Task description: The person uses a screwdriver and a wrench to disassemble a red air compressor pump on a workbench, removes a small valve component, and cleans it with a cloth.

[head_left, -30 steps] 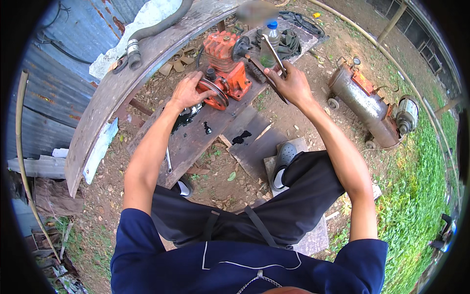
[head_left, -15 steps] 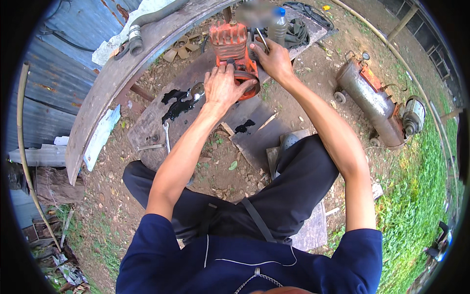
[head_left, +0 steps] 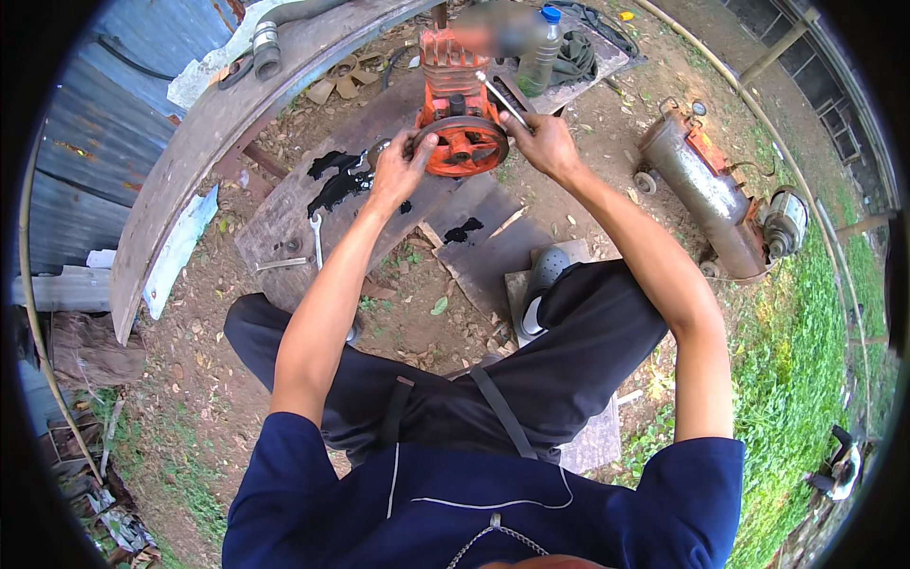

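Observation:
An orange compressor pump (head_left: 445,66) stands on a weathered board, its spoked orange pulley wheel (head_left: 463,147) facing me. My left hand (head_left: 401,163) grips the left side of the wheel's rim, fingers curled over it. My right hand (head_left: 542,144) is closed on a long metal tool (head_left: 497,93) that slants up beside the pump; its fingers are close against the wheel's right side. Two wrenches (head_left: 318,237) lie on the board to the lower left, near dark liquid spills (head_left: 338,190). Part of the pump's top is blurred.
A plastic bottle (head_left: 542,59) and dark green cloth (head_left: 575,64) sit behind the pump. A rusty tank with gauge and motor (head_left: 699,185) lies at right. A curved plank (head_left: 166,185) with a hose (head_left: 267,52) and corrugated sheets (head_left: 71,171) are at left. Bamboo poles (head_left: 777,52) edge the yard.
The pump has turned, so its pulley faces toward me instead of leftward. Both hands have shifted with it: the left rightward, the right slightly up and leftward.

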`<state>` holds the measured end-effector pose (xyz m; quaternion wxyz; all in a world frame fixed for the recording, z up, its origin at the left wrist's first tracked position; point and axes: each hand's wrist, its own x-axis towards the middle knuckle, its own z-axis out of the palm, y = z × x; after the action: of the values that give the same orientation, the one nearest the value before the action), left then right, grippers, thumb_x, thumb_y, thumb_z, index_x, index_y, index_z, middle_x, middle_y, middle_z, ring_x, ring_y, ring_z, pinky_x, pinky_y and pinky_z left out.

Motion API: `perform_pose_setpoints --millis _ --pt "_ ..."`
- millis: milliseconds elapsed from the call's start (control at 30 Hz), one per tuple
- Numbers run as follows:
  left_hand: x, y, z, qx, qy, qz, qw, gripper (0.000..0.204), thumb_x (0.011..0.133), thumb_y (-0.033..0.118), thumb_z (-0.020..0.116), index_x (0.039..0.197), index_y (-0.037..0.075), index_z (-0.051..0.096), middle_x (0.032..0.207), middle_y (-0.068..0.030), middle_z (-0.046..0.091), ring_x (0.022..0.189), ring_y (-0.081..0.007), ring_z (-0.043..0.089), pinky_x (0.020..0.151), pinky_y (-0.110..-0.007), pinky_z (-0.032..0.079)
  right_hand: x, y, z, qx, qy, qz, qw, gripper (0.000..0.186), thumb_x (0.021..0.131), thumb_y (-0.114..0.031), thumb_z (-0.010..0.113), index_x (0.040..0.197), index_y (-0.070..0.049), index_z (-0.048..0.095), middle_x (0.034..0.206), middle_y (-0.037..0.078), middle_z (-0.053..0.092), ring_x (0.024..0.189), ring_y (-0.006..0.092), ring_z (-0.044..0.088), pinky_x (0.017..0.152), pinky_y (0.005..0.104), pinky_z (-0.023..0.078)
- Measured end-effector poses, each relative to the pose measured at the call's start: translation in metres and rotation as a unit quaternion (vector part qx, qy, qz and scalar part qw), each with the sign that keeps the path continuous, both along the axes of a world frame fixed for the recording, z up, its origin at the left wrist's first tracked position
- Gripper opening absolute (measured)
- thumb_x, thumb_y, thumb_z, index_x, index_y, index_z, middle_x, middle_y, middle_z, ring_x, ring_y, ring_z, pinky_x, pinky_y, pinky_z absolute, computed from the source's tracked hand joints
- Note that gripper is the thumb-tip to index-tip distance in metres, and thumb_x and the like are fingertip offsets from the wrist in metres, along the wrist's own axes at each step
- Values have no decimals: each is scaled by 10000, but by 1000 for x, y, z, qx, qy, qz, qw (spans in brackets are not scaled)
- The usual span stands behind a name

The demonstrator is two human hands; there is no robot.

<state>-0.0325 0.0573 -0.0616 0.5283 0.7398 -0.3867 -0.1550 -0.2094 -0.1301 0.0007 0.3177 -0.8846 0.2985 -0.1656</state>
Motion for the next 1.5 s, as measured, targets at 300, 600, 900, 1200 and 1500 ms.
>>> perform_pose_setpoints --millis 300,600,900,1200,1500 --pt "-28 -8 10 12 -70 64 995 586 930 550 547 1108 -5 613 1014 -236 678 970 -392 656 831 -435 500 -5 19 -27 27 -52 -23 998 456 913 -477 612 1177 -112 680 871 236 685 840 388 682 759 433 508" --pt "-89 -1 -1 -44 -97 118 987 449 932 455 605 992 10 615 839 -202 666 773 -368 656 699 -420 491 -33 14 -34 -2 -71 17 997 472 963 -444 555 1226 -62 636 1030 248 675 970 324 682 839 400 500" --pt "-74 14 3 -16 -19 51 998 446 903 444 653 1033 17 658 880 -181 709 792 -291 697 710 -388 528 -32 19 -41 13 -41 -62 997 493 932 -485 587 1202 -78 655 993 210 697 931 315 679 817 395 501" --pt "0 127 -5 74 -42 112 990 380 977 393 563 933 35 682 774 -91 701 705 -164 655 648 -326 513 -39 48 -27 -165 -210 -10 964 274 937 -282 647 1017 -24 695 743 127 632 604 220 555 583 355 443" --pt "95 246 -15 127 -96 246 956 229 847 131 668 1070 83 683 949 -119 714 787 -256 693 723 -371 534 21 172 -45 59 56 189 979 247 904 -220 647 1031 -10 671 902 197 686 764 317 671 715 399 526"
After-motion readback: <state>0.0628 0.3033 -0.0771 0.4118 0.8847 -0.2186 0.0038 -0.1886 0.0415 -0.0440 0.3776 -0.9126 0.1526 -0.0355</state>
